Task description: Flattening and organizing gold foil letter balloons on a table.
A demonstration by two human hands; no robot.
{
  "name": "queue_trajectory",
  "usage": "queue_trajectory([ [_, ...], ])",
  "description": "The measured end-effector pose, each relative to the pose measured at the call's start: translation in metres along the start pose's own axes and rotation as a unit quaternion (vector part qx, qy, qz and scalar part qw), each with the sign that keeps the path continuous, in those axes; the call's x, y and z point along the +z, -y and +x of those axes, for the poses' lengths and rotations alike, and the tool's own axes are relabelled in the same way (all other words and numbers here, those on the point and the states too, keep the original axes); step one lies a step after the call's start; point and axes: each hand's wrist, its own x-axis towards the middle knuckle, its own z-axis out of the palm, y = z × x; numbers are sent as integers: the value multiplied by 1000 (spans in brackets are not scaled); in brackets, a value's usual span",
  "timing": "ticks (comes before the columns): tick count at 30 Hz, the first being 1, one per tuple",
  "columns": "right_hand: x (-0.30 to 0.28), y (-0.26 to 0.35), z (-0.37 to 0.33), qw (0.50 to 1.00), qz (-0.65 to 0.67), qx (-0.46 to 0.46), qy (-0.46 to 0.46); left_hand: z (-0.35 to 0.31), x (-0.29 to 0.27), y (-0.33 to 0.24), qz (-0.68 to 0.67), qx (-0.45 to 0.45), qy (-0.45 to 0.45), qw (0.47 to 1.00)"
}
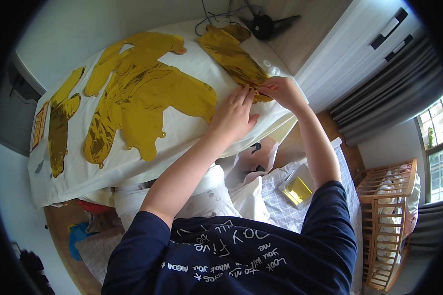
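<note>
A crinkled, flat gold foil balloon (234, 55) lies at the far right of the white-covered table. My right hand (280, 92) is closed in a pinch on its near end. My left hand (235, 110) rests beside that end, fingers stretched out and fingertips touching the foil, thumb apart. Most of the pinched edge is hidden by my fingers. Across the middle of the table several large gold foil balloons (142, 105) lie flat and overlapping. Another narrow gold foil balloon (59, 130) is farther left.
Small clear rings (272, 70) sit near my right hand. A black device (263, 25) with cables is at the back. White cloth (182, 39) covers the table. A gold packet (297, 191) lies on checked bedding to the right, beyond it a wooden crib (386, 221).
</note>
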Motion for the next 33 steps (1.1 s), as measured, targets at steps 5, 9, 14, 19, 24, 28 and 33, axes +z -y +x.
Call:
queue_trajectory([
  [5, -1, 0, 3, 1000, 14, 21, -16, 0, 2, -1, 15, -15, 24, 999],
  [9, -1, 1, 4, 999, 15, 24, -24, 0, 0, 2, 15, -19, 30, 999],
  [14, -6, -16, 15, 997, 74, 28, 11, 0, -4, -4, 10, -35, 30, 999],
  [19, -13, -20, 25, 997, 72, -1, -14, 2, -1, -4, 25, -32, 31, 999],
  [24, -26, -11, 42, 995, 25, -15, -92, 3, 0, -2, 49, -33, 45, 997],
  [28, -35, 0, 49, 983, 37, 1, -179, 16, -11, -4, 46, -59, 102, 992],
  [33, -43, 21, 49, 976, 61, -26, -207, 77, -52, -13, 53, -123, 332, 934],
])
